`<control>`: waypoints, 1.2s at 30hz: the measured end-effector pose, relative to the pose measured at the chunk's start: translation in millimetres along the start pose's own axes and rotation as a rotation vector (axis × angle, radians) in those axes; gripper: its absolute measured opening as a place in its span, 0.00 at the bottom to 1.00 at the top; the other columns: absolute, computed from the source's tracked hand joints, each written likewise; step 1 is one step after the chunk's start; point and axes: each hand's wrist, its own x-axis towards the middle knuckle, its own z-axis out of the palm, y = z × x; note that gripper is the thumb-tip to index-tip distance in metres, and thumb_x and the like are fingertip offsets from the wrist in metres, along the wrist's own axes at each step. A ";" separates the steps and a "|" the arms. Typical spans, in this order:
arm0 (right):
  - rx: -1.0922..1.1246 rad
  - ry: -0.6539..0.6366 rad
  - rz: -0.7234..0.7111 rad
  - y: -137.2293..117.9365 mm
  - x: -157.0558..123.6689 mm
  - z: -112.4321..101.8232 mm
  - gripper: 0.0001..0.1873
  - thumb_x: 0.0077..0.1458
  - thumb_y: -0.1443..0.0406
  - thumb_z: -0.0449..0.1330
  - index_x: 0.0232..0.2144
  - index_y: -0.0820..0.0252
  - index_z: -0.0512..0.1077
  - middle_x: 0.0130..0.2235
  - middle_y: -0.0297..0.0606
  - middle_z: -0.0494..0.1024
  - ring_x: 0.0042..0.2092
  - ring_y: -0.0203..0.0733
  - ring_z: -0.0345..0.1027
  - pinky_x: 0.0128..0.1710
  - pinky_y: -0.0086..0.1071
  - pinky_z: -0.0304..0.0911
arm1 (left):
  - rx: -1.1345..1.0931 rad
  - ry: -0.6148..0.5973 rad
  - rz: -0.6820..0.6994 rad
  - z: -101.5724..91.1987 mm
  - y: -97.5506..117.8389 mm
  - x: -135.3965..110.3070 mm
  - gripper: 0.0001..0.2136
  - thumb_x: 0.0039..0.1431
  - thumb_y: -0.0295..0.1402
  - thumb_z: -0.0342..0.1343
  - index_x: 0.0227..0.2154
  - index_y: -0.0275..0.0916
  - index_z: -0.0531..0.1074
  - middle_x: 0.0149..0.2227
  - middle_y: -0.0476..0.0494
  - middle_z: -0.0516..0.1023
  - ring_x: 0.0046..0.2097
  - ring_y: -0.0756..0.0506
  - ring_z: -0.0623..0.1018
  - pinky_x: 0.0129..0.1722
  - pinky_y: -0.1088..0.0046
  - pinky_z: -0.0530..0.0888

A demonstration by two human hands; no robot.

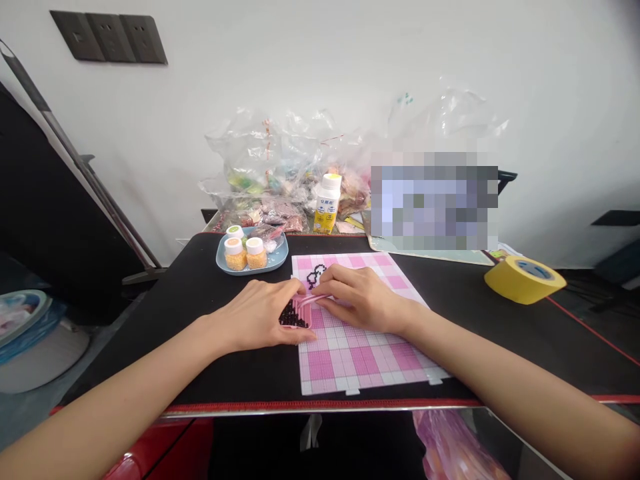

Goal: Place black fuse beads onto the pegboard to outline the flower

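Note:
My left hand (253, 312) grips a small pink ridged tray (307, 319) by its sides, thumb and fingers around it. Black beads (291, 316) fill part of the tray. Pinched in my right hand (364, 299) is a pair of pink tweezers (311, 300), whose tips reach over the tray; whether they hold a bead is too small to tell. Both hands are above a pink-and-white checked pegboard (363, 363). Near its far left corner, an outline of black beads (312, 277) stands on the board, partly covered by my right fingers.
A blue plate (270, 265) bears several small jars, some with orange beads (236, 259). Behind stand a white-and-yellow bottle (328, 205) and heaped plastic bags (280, 160). A yellow tape roll (520, 280) lies at right on the black mat (210, 373). A blurred screen-like patch stands behind.

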 end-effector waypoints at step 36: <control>-0.093 0.036 0.171 26.0 -9.7 -9.0 0.10 0.60 0.62 0.54 0.33 0.63 0.72 0.33 0.37 0.73 0.31 0.33 0.66 0.26 0.27 0.59 | 0.014 -0.007 -0.012 -1.4 2.6 -1.3 0.32 0.54 0.56 0.51 0.55 0.38 0.60 0.48 0.39 0.75 0.43 0.36 0.77 0.39 0.65 0.68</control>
